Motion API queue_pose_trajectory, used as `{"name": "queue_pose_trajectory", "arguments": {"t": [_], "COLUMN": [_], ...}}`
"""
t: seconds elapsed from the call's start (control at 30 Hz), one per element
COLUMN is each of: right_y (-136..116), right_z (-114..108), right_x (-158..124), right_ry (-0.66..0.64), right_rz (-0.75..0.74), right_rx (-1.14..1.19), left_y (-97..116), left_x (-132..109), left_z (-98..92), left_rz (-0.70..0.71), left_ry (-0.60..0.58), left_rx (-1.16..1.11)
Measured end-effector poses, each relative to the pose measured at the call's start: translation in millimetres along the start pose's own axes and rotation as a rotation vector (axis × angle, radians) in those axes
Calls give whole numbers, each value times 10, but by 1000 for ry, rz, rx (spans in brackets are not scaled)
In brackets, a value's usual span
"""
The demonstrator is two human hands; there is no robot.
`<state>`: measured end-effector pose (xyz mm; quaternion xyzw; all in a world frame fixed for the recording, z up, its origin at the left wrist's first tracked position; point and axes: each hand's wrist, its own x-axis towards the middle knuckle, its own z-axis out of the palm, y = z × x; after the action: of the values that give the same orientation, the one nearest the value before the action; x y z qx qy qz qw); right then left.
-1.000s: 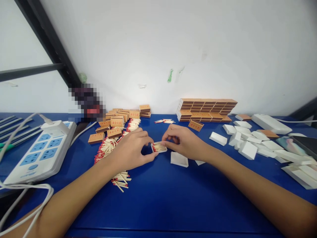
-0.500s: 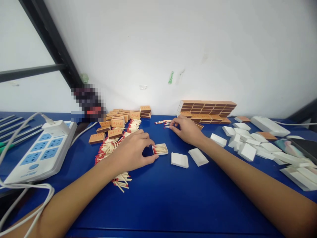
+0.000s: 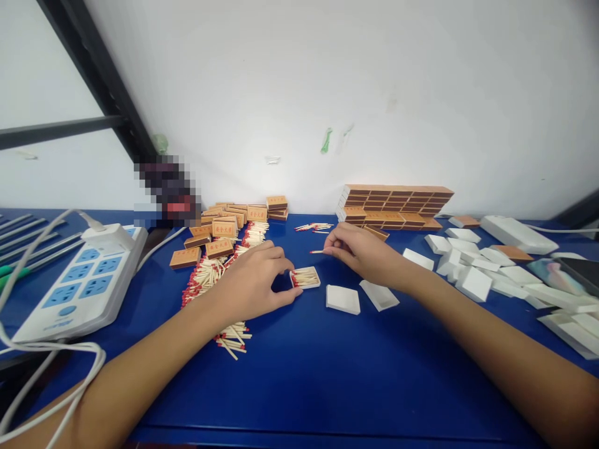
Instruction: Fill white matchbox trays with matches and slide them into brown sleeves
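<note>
My left hand (image 3: 262, 274) grips a small white matchbox tray (image 3: 314, 285) at its left end, thumb and finger on opposite sides. Matches with red heads lie in that tray. Between the thumb and fingers of my right hand (image 3: 360, 252) is a match (image 3: 317, 252), its red head pointing left. Behind that hand lies a small group of loose matches (image 3: 318, 227). Two more white trays (image 3: 343, 299) rest on the blue table just right of the filled one. A long heap of matches (image 3: 206, 274) lies partly hidden behind my left hand and forearm.
Closed orange matchboxes (image 3: 223, 227) are piled at the back left. A neat stack of matchboxes (image 3: 397, 199) stands against the wall. Several white trays (image 3: 472, 280) are scattered on the right, near a phone (image 3: 580, 271). A power strip (image 3: 88, 280) with cables is at the left.
My right hand has drawn back from the loose matches toward the tray, and a match now shows in its fingers. My left hand still grips the tray.
</note>
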<state>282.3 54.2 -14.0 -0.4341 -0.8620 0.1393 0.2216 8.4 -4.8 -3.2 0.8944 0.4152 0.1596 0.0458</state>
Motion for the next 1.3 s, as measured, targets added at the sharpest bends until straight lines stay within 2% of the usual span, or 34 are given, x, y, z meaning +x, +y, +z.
{"name": "queue_pose_trajectory", "arguments": {"t": [0.17,0.3,0.4,0.53,0.63,0.73,0.97,1.3], "right_y": [-332,-415,-290,34,236,320,330,337], "right_z": [57,134,122,103,141,194,202,171], "right_x": [-104,-144,-86,78,187,250,298,286], "right_ry": [-106,-131,-29,165,165,150,93,93], "right_rz": [-30,-109,-125,45,108,137,195,166], "right_rx": [0,44,80,-97,-201,-248,-337,-341], "left_y": [-13,-16,-13,-1,7,2,-8,9], "left_x": [1,3,7,1,-6,-5,5,15], "left_z": [9,13,15,21,23,17,15,-17], "left_rz": [-6,14,34,35,34,42,35,24], "left_ry": [11,26,22,30,25,31,24,8], "left_rx": [13,3,-5,-14,-11,-15,-20,-12]}}
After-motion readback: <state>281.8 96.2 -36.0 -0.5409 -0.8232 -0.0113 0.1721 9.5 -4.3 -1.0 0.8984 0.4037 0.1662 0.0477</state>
